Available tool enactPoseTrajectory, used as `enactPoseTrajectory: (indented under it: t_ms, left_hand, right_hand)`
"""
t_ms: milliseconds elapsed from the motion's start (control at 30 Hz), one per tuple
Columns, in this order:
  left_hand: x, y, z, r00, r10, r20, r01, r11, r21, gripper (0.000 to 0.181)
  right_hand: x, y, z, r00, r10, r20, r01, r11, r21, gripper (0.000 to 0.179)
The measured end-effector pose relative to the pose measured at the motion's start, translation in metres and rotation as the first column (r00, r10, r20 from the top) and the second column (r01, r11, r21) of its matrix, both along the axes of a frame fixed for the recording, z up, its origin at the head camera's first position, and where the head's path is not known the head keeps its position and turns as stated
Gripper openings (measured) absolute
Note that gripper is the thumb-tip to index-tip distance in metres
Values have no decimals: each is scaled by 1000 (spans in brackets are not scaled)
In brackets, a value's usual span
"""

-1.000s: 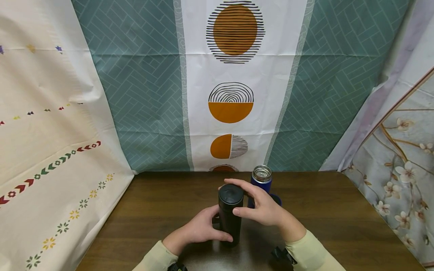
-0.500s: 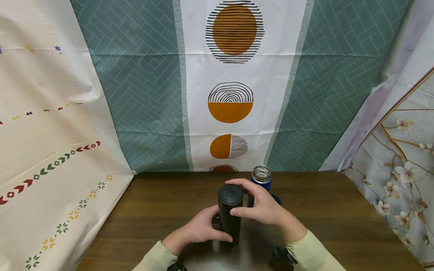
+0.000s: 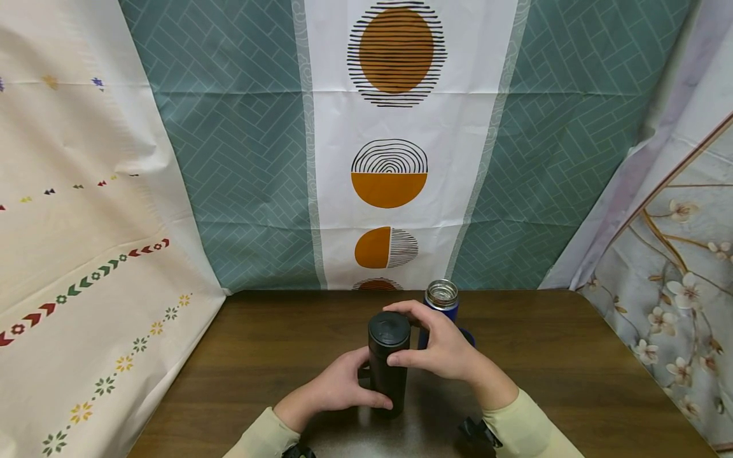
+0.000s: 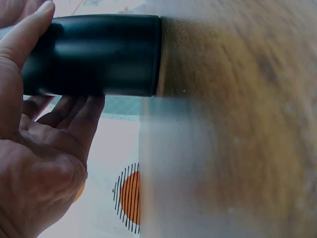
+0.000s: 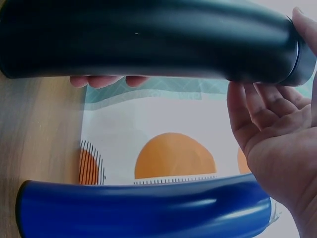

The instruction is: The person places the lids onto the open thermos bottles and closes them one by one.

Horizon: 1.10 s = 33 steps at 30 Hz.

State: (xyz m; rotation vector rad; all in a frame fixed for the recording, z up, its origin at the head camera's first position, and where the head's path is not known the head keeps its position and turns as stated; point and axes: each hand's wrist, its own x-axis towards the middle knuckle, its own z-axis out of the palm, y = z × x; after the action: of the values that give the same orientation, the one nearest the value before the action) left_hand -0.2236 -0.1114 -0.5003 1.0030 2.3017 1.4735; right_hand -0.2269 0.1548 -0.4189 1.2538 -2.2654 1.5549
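Note:
A black thermos (image 3: 389, 375) with its black lid (image 3: 390, 328) on stands upright on the table in the head view. My left hand (image 3: 342, 383) grips its lower body, thumb in front. Around the top curls my right hand (image 3: 439, 348), its thumb near the lid seam and its fingers behind. In the left wrist view, the base of the black thermos (image 4: 119, 57) meets the tabletop. The right wrist view shows my right hand (image 5: 282, 116) at the lid end, and a few left fingertips (image 5: 101, 81) show past the body.
Behind my right hand stands a blue thermos (image 3: 441, 315), its steel mouth uncovered. A dark blue round piece (image 3: 467, 336) lies beside it, partly hidden by the hand. The brown wooden table (image 3: 275, 337) ends at patterned cloths (image 3: 258, 191) behind and at the sides.
My right hand has turned slightly about the top of the black thermos, its thumb shifting a little left. The left hand and the thermos stay in place.

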Motion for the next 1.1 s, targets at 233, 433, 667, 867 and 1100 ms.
enactPoseTrajectory:
  t_ms: [233,433,667,867,1100]
  left_hand:
    - [0,0,0,1000,-7,2,7,1000,7,70]
    - [0,0,0,1000,-8,6,8,1000,6,70]
    - [0,0,1,1000,-14,10,14,1000,7,70]
    - [-1,-1,0,1000,-18,14,18,1000,4,70]
    - [-2,-1,0,1000,-16,9,16,1000,-2,68]
  right_hand:
    - [1,-1,0,999,-22,-37,21,1000,-5,72]
    - [1,-1,-1,998,-44,-54,44,999,-5,73]
    - [1,-2,0,998,-47,-37,47,999,-2,73]
    - [0,0,0,1000,-16,23,16,1000,11,75]
    - [-1,2,-2,988,146,44,-145,989,-14,78]
